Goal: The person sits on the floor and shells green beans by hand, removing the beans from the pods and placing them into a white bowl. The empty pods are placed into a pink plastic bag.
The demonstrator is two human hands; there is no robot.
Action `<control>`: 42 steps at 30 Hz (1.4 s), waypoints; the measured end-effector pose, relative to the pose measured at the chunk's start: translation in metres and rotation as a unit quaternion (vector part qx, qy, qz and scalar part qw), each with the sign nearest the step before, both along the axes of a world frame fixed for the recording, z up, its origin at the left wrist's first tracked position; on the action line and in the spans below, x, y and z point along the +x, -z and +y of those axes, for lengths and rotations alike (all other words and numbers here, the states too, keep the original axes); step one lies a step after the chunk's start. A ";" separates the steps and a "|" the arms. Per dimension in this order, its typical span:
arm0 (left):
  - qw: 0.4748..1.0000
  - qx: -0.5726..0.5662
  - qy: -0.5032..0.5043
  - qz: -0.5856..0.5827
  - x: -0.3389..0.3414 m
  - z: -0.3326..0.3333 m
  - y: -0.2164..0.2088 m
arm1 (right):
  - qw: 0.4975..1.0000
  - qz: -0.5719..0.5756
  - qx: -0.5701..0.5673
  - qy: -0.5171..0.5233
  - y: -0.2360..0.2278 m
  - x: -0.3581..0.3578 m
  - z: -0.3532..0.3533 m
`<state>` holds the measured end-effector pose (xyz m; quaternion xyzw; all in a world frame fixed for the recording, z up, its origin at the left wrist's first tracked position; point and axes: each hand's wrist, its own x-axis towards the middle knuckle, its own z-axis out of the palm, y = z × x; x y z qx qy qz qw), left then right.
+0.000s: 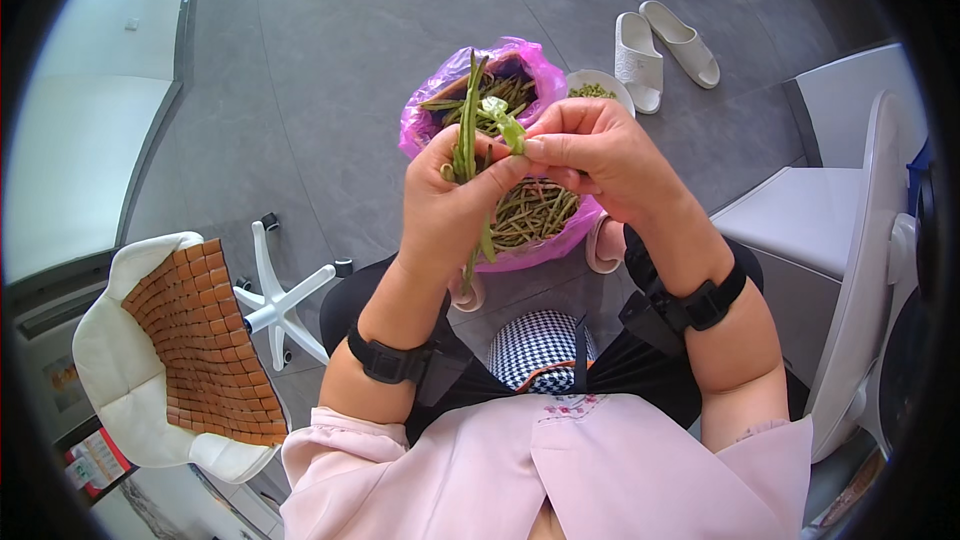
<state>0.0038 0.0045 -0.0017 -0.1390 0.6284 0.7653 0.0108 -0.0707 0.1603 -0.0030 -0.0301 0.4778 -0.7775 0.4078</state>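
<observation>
With your left hand [440, 208] gripping upright-looking long green pods [467, 125] that run near to far, your right hand [612, 158] pinches the pale-green pod [508, 128] between both hands, just right of that bunch, slanting far-left to near-right, closest to your right fingertips.
</observation>
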 end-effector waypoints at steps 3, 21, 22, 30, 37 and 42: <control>1.000 -0.023 -0.001 0.007 0.000 0.002 0.001 | 1.000 0.004 0.015 0.005 0.003 0.001 -0.002; 0.998 0.063 0.007 -0.024 -0.002 0.010 0.004 | 0.993 0.047 0.069 0.081 0.001 0.009 -0.009; 0.997 0.066 0.009 -0.026 -0.002 0.009 0.005 | 0.993 0.045 0.069 0.082 0.001 0.009 -0.009; 0.999 0.040 -0.001 -0.026 -0.003 0.009 0.004 | 0.991 0.028 0.091 0.092 0.003 0.010 -0.010; 0.999 0.049 0.014 -0.016 -0.004 0.006 0.000 | 0.997 -0.049 0.036 0.044 0.006 0.006 -0.006; 1.000 -0.010 0.008 -0.008 -0.004 0.006 0.004 | 0.997 -0.034 0.024 0.072 0.004 0.008 -0.008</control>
